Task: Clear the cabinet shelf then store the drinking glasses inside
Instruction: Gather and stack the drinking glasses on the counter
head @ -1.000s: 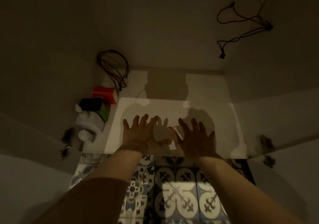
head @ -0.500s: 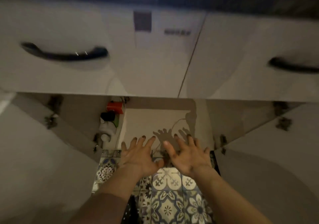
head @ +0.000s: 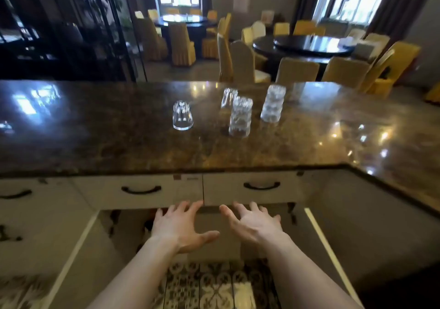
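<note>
Several clear drinking glasses stand on the dark stone counter [head: 95,142]: a short upturned glass [head: 182,115] at the left, a slim glass [head: 229,98] behind, and two tall textured glasses [head: 240,117] [head: 272,103] at the right. Below the counter the cabinet stands with both doors [head: 71,256] [head: 333,244] swung out. My left hand [head: 179,227] and my right hand [head: 252,224] hover side by side in front of the cabinet opening, fingers spread, holding nothing. The shelf inside is mostly hidden behind my hands.
Two white drawers with black handles [head: 141,189] [head: 261,186] sit under the counter edge. Patterned floor tiles [head: 214,287] lie below. Beyond the counter are round dark tables [head: 307,44] with yellow-covered chairs [head: 242,61] and a dark shelf rack [head: 59,30] at the left.
The view has risen from inside the cabinet to above the counter. Both hands have drawn back out of the cabinet and stay spread and empty. The glasses have come into sight.
</note>
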Motion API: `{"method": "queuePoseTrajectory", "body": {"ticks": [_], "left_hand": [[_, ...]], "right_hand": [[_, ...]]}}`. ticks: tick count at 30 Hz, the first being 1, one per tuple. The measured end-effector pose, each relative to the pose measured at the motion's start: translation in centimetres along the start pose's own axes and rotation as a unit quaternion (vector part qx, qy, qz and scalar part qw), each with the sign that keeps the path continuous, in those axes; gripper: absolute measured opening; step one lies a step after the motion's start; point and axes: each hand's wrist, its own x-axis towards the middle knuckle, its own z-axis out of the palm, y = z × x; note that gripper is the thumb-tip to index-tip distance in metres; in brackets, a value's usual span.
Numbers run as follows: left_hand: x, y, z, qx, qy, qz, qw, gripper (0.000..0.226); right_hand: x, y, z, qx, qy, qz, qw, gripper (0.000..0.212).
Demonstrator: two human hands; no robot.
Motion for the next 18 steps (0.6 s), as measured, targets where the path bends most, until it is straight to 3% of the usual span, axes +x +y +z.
{"method": "queuePoseTrajectory", "body": {"ticks": [6, 12, 18], "left_hand": [[0.0, 1.4, -13.0, -0.003, 0.126, 0.002, 0.992, 0.110], [0.3, 2.8, -19.8, -0.033, 0.287, 0.030, 0.957, 0.100], [2.2, 2.7, -20.0, -0.002, 0.320, 0.028, 0.947, 0.104]], "right_hand": [[-2.7, -0.2, -11.4, 0.008, 0.134, -0.040, 0.990, 0.091], [-4.7, -0.9, -18.2, -0.005, 0.324, -0.100, 0.941, 0.084], [-3.3, -1.3, -19.6, -0.051, 0.337, -0.113, 0.933, 0.079]]}}
